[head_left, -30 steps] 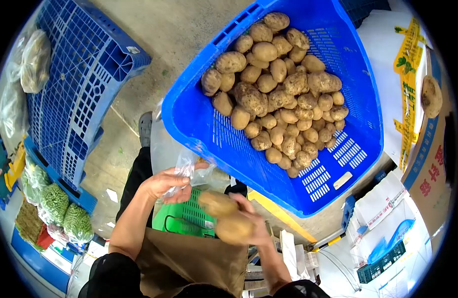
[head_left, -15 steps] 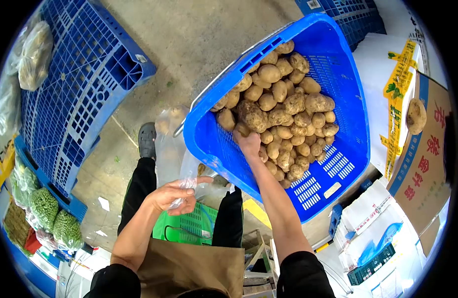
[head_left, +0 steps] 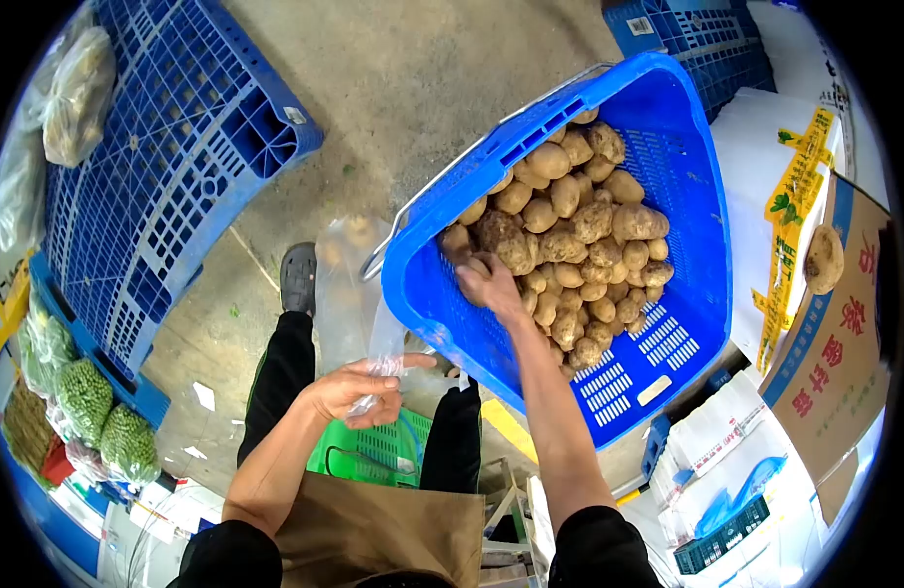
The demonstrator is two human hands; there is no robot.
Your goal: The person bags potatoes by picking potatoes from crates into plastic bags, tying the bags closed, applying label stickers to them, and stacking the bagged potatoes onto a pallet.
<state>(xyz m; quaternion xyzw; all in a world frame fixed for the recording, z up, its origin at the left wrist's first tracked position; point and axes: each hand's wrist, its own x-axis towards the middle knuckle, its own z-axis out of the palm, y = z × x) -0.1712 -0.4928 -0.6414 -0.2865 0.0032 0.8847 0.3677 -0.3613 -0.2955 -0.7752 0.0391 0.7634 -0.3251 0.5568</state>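
One blue crate [head_left: 569, 400] holds dozens of potatoes [head_left: 564, 240], overlapping too much for an exact count, and one separate potato [head_left: 824, 260] lies on the single cardboard box [head_left: 829, 363] at the far right. The right hand [head_left: 491, 284] reaches into the crate, fingers at the heap's left edge; whether its grip has closed on a potato, I cannot tell. The left hand [head_left: 362, 394] has its grip pinched on the gathered film of one clear plastic bag [head_left: 342, 304], index finger extended; brownish rounded shapes show blurrily inside the bag. Below that hand stands one green crate [head_left: 373, 451], and one dark shoe [head_left: 298, 277] rests beside the bag. The concrete-looking floor [head_left: 373, 108] carries a thin pale line and two white scraps [head_left: 205, 396]. A large blue pallet [head_left: 168, 147] fills the left, with two bags of pale contents [head_left: 77, 98] at its outer edge and bagged green vegetables [head_left: 82, 399] lower down. Large red Chinese characters mark the cardboard box, 金 legible among them; yellow tape [head_left: 795, 216] on the white box [head_left: 751, 176] bears green leaf motifs and dark print too distorted to read. A white label [head_left: 295, 115] sits on the pallet's corner, its text too small.
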